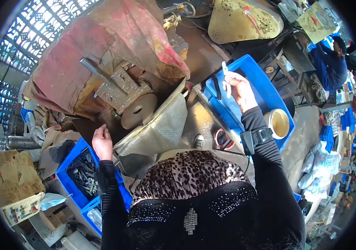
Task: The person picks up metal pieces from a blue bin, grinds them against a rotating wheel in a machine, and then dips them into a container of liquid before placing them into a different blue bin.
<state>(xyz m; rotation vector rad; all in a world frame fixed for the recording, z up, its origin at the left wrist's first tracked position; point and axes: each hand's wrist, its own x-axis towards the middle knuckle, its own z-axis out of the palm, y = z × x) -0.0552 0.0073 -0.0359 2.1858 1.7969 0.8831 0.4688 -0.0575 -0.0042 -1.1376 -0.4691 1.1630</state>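
Observation:
My right hand [239,89] is closed on a narrow, pale, metal-looking piece [224,66] that sticks up past the fingers, over the near left part of a blue bin [265,80]. A dark slim strip [216,87] lies at that bin's left side. My left hand [102,143] is at the front left edge of a machine, its fingers loosely bent, with nothing visible in them. Just to its right is a round brown wheel [139,111] with a hole in its middle. A wet, dirty metal block [119,88] with a rod stands behind the wheel.
A stained reddish cloth [74,66] drapes over the machine. Dark slim pieces fill another blue bin [67,166] at left. A tan-filled tub [278,123] stands in the right bin. A worn cardboard box [13,177] sits far left. Another person [332,64] is at the far right.

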